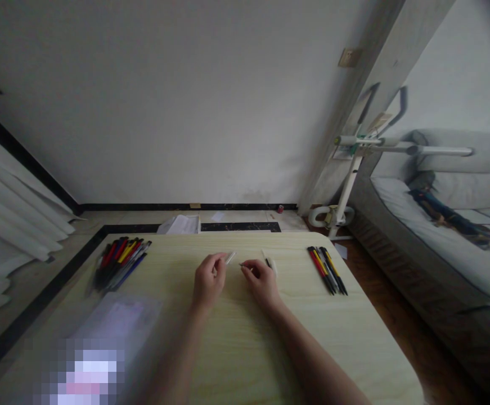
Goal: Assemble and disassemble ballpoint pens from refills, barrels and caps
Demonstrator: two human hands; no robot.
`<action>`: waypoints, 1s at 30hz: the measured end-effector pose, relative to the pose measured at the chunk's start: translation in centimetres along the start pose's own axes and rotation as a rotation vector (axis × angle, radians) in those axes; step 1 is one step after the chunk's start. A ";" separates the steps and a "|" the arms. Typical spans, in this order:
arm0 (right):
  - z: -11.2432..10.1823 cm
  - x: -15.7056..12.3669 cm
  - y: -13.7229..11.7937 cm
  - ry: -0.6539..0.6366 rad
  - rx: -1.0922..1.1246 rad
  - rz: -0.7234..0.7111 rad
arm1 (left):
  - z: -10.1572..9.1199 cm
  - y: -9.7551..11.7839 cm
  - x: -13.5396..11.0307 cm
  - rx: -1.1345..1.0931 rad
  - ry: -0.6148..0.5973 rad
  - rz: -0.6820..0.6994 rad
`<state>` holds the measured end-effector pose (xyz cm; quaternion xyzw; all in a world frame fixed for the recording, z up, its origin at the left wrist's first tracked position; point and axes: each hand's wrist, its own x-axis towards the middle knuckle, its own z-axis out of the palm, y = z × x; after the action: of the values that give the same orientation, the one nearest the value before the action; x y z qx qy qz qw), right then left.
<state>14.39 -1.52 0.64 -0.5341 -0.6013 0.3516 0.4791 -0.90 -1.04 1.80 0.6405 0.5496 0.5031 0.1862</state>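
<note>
Over the middle of the table, my left hand [210, 278] is closed around a slim, clear-looking pen barrel [230, 257] that points up and to the right. My right hand [262, 279] pinches a tiny dark piece [241, 265] at its fingertips, too small to name, a short gap away from the barrel. Just beyond the right hand lie a thin dark-tipped pen part [268, 262] and a whitish piece [274, 266], partly hidden by the hand.
A pile of mixed pens [122, 261] lies at the table's left. Several pens [327, 270] rest side by side at the right. A clear plastic bag [118, 315] is at the near left. Past the table [236, 360] stand exercise equipment [348, 185] and a sofa [459, 208].
</note>
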 end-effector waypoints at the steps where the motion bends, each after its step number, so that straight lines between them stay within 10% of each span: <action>1: 0.0 0.0 0.0 0.001 0.004 0.002 | -0.1 -0.3 0.1 0.063 0.023 0.015; 13: 0.0 0.1 0.2 0.018 0.010 0.028 | 0.7 -1.4 0.0 0.571 -0.107 0.083; 30: 0.0 0.1 0.0 0.017 -0.004 0.022 | 0.9 -1.8 0.2 0.488 -0.144 0.060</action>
<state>14.41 -1.42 0.64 -0.5446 -0.5921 0.3513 0.4790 -1.12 0.01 0.06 0.7165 0.6210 0.3140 0.0495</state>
